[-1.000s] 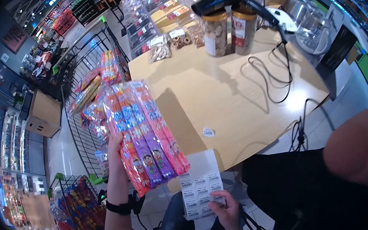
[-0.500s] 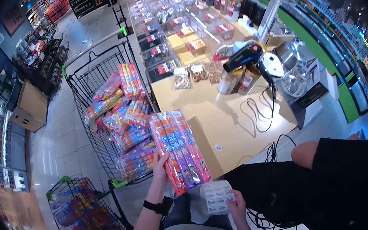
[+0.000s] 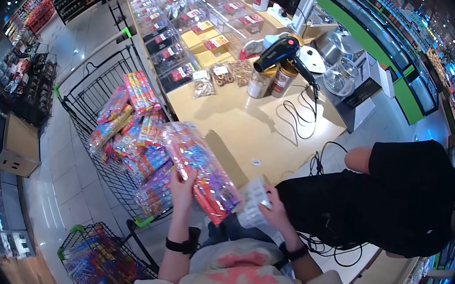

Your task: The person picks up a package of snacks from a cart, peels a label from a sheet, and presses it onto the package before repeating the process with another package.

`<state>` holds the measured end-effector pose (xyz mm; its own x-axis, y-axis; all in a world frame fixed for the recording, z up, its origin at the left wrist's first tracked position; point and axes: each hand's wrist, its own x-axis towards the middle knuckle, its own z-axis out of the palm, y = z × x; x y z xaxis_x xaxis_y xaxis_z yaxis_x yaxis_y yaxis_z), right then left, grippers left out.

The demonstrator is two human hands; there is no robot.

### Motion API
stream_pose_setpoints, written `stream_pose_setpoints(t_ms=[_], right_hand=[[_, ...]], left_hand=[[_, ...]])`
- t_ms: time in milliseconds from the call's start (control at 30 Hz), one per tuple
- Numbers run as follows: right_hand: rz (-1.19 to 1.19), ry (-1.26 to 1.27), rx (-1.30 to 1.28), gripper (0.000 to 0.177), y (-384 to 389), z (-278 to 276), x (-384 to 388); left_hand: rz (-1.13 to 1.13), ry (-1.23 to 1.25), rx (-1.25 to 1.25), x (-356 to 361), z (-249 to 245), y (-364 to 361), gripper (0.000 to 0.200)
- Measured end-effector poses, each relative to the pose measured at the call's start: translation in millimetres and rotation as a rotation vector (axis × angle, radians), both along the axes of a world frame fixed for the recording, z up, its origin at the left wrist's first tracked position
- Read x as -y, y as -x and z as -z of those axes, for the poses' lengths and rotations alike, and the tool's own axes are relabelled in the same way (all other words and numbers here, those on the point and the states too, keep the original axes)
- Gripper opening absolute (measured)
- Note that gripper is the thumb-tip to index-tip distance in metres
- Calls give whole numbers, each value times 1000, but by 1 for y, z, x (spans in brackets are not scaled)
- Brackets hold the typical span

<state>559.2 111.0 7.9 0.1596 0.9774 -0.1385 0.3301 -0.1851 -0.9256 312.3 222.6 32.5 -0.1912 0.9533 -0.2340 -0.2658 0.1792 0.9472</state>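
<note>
My left hand [image 3: 182, 186] grips a large clear-wrapped pack of colourful snacks [image 3: 204, 170] by its near left edge. The pack is tilted and glossy, in red, purple and blue. In my right hand [image 3: 277, 208] is a roll of white printed labels [image 3: 254, 201], a little blurred, close beside the pack's lower right corner. Left of the pack stands a wire shopping cart [image 3: 89, 95] with several similar snack packs [image 3: 142, 92] inside. A small label [image 3: 256, 162] lies on the wooden table [image 3: 209, 106] beyond my hands.
A black hair dryer [image 3: 282, 54] rests on jars [image 3: 259, 84] on the table, its cord [image 3: 297, 124] looped. Bagged dried foods [image 3: 203, 85] are along the table's left. A person in black [image 3: 367, 197] is close on my right. A second filled cart [image 3: 102, 257] stands lower left.
The view has shifted, so the table and carts sit further left and higher. The pack and the label roll have tilted; both hands keep their hold.
</note>
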Motion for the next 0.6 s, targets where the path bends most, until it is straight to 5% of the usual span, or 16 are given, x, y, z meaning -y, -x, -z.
stream_pose_setpoints(t_ms=[167,333,433,600], right_hand=[[-372,-49,128,41,-7,51,-56],[-299,125,195,49,-5,83,-73],[-361,262,-58,63,3,102,-83],[-391,-27,19,38,22,79,-117]], left_hand=[[-70,23,111,10,-12,15,33],[-116,42,165,2,2,9,35],[-146,50,164,0,-4,-5,36],[-98,55,123,4,4,-2,36]])
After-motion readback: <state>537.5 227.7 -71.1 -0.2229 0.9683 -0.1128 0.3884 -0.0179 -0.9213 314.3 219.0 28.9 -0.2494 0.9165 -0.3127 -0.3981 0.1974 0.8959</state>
